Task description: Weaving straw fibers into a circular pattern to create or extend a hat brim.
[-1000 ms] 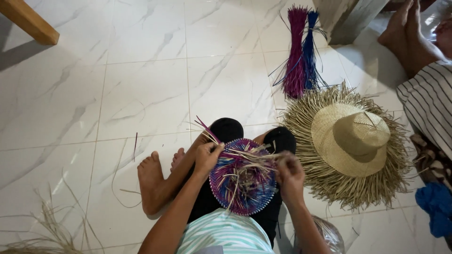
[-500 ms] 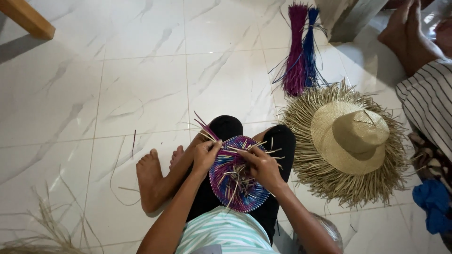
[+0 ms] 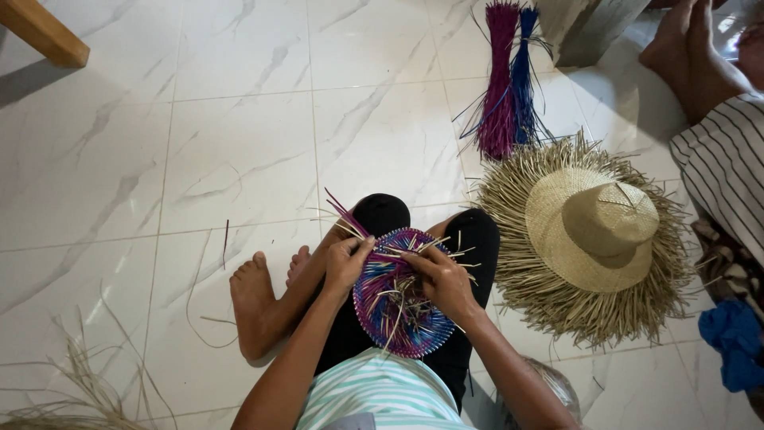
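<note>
A round woven piece [image 3: 398,318] in purple and blue with loose pale straw ends rests on my lap, tilted toward me. My left hand [image 3: 344,263] grips its upper left rim, where purple strands stick out. My right hand [image 3: 440,279] lies on its upper right part, fingers pinching strands near the centre. I sit on the tiled floor with knees in black trousers and bare feet [image 3: 256,302] at the left.
An unfinished straw hat [image 3: 593,239] with a ragged fringe lies on the floor to my right. Bundles of purple and blue straw [image 3: 509,80] lie beyond it. Loose straw [image 3: 72,390] lies bottom left. Another person's foot [image 3: 688,48] and striped sleeve [image 3: 728,167] are at the right edge; a wooden leg [image 3: 44,32] top left.
My right hand has moved from the right rim of the woven piece inward to its centre. The left hand stays on the upper left rim.
</note>
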